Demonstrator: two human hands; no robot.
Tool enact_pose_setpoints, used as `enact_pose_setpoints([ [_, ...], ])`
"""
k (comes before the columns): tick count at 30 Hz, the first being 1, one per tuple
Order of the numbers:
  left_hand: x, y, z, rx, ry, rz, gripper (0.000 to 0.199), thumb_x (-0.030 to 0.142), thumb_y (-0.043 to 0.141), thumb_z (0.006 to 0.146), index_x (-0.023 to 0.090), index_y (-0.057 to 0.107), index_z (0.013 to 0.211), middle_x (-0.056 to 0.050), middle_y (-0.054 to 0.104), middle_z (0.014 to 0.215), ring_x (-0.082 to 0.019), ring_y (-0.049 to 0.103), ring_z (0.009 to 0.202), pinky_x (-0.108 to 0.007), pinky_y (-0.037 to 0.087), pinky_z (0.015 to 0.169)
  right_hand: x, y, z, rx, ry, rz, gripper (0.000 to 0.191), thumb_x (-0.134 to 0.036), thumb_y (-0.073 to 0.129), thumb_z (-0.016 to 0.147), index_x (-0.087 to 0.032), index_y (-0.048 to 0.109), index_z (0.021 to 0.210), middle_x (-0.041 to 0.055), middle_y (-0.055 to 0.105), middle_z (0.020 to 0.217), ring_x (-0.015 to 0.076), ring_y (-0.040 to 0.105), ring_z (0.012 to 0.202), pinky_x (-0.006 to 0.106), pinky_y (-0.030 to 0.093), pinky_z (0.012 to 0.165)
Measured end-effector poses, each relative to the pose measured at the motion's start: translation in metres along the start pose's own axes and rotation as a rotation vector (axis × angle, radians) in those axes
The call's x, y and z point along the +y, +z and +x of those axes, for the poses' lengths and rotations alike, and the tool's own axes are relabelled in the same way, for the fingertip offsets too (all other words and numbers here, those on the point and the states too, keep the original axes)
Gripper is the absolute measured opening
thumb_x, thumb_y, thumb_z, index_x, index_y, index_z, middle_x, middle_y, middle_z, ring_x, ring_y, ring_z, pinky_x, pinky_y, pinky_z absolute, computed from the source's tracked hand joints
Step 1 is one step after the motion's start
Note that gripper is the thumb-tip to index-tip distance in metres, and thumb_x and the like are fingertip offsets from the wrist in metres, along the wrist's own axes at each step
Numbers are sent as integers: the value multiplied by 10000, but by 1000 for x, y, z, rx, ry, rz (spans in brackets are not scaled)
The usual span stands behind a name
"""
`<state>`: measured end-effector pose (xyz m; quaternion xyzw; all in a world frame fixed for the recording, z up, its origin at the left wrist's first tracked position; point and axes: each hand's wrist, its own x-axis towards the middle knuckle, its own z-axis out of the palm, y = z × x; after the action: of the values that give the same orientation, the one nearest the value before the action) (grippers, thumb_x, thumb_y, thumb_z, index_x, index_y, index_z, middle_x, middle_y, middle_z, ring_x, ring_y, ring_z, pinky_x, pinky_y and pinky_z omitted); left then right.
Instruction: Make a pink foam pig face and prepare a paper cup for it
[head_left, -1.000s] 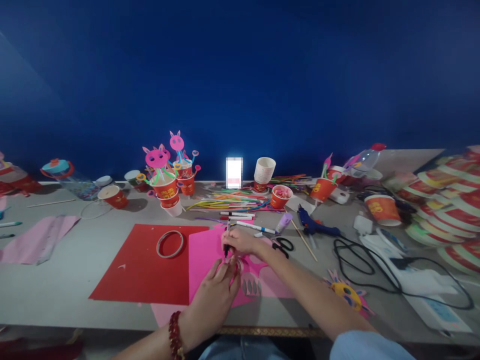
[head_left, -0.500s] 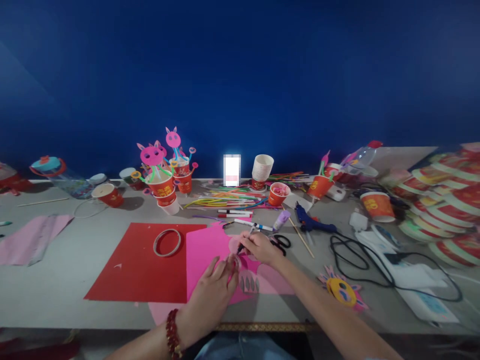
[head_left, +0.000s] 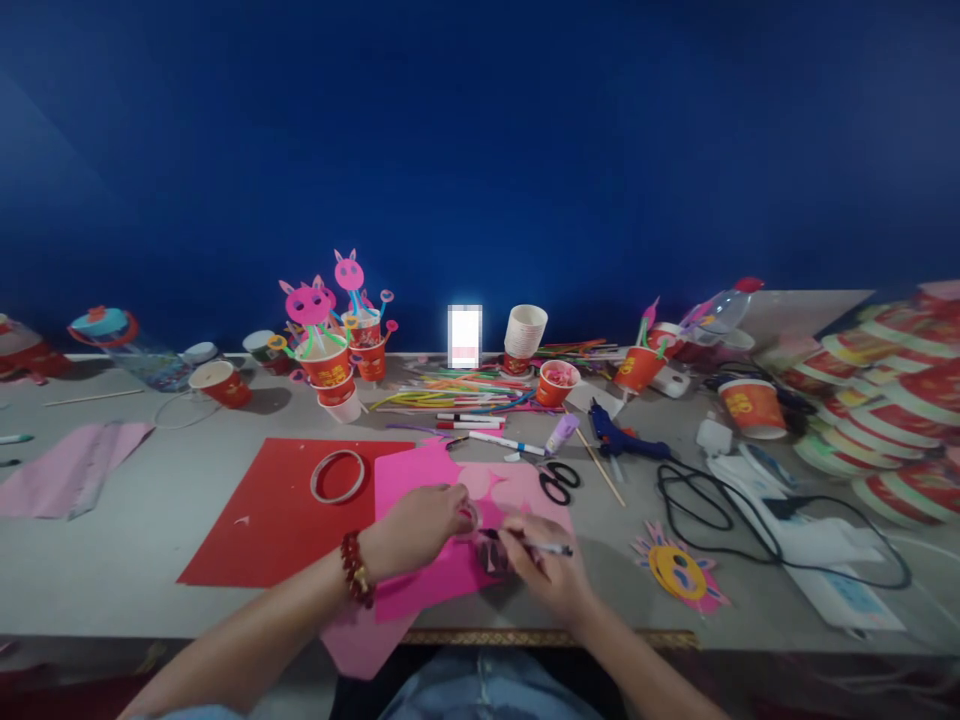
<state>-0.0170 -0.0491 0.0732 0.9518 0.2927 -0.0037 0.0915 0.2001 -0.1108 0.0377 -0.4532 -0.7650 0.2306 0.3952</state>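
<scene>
Pink sheet point(head_left: 420, 570): lying flat at the near table edge, under both hands, overlapping the red sheet point(head_left: 277, 510).
Pen point(head_left: 529, 545): lying almost level, tip pointing left onto the pink sheet.
Right hand point(head_left: 544, 565): fingers pinching the pen.
Left hand point(head_left: 420, 520): fingers curling together, pressing down on the pink sheet just left of the pen tip; a small piece beneath them is too blurred to name.
Tape ring point(head_left: 338, 476): sitting left of the left fingers, on the red sheet.
Scissors point(head_left: 559, 482): lying just beyond the right fingers.
</scene>
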Motion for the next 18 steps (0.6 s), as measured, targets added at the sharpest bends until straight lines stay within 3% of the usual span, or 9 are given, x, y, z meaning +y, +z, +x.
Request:
enact_pose_setpoints([
  [4, -11, -9, 13, -92, 51, -53, 221, 146, 528, 913, 278, 704, 893, -3, 608, 980, -160, 624, 786, -249, 420, 649, -14, 18, -9, -87, -205, -57, 146, -157, 490, 936, -219, 619, 965, 47, 709, 800, 180, 636, 691, 282, 446, 620],
  [7, -14, -12, 19, -118, 72, -29, 229, 126, 552, 879, 287, 713, 904, -6, 601, 1006, -160, 626, 752, -251, 397, 593, -16, 35, -9, -76, -307, -208, 164, -139, 479, 935, -201, 628, 968, 49, 683, 728, 177, 595, 616, 283, 408, 558],
  [18, -12, -19, 21, -207, 72, 18, 231, 171, 513, 905, 282, 708, 957, -27, 584, 1034, -167, 616, 752, -257, 419, 602, -21, 63, -5, -116, -362, -456, 126, -164, 552, 861, -174, 634, 956, 32, 664, 701, 184, 569, 613, 306, 343, 543],
])
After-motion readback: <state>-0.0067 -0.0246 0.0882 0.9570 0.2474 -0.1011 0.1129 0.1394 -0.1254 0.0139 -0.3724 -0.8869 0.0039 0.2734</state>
